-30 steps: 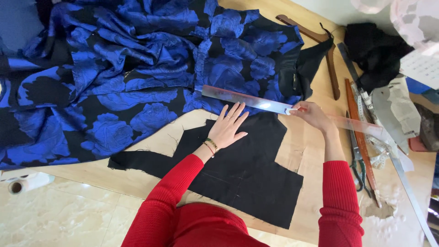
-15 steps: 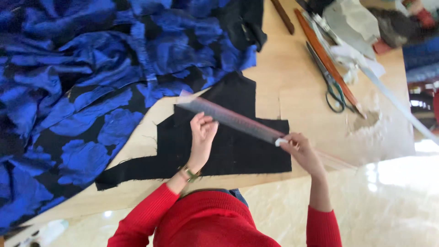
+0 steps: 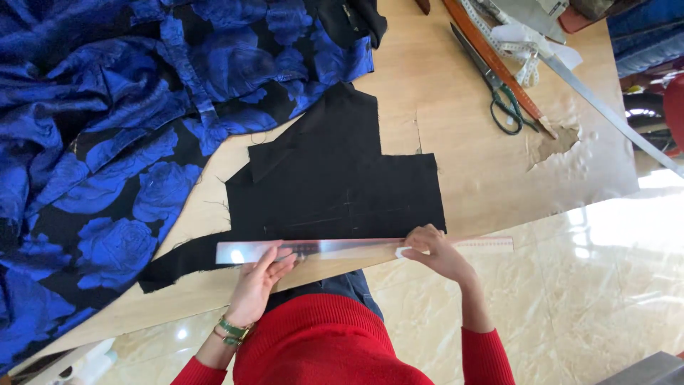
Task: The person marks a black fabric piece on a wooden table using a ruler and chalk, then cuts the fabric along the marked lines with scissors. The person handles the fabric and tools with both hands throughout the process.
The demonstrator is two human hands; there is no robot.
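Both hands press a clear ruler (image 3: pixel 356 249) along the near edge of the black fabric piece (image 3: pixel 335 185) on the tabletop (image 3: pixel 470 142), left hand (image 3: pixel 260 281) fingers flat and spread, right hand (image 3: pixel 434 253) fingers pinching chalk (image 3: pixel 403 252).

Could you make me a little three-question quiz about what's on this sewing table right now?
1. True or false: the clear ruler lies along the near edge of the black fabric piece.
2. What does the right hand pinch against the ruler? A) scissors B) a small white piece, maybe chalk C) a pin cushion
3. Which fabric lies heaped on the left part of the table?

Key:
1. True; the left hand presses the ruler flat.
2. B; the scissors lie apart, far across the table.
3. The blue rose-patterned fabric.
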